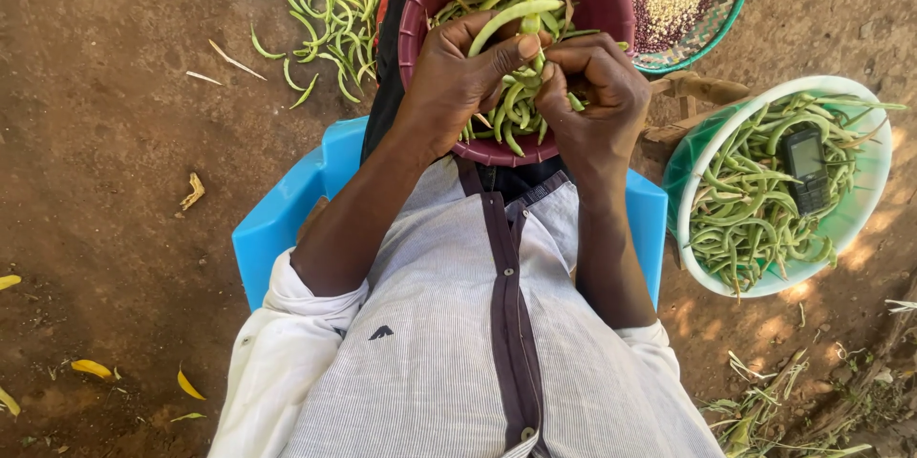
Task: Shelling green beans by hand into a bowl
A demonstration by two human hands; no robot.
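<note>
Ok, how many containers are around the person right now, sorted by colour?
Maroon bowl, on the lap with bean pods: 1
White bowl, holding pods and a black phone: 1
Green-rimmed woven basket, holding grain: 1
Total: 3

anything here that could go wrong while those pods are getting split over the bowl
The maroon bowl seems to rest on the lap, with both the left hand and right hand busy on a pod, so it could tip. The phone lying on pods in the green-lined basin could get buried or slide.
</note>
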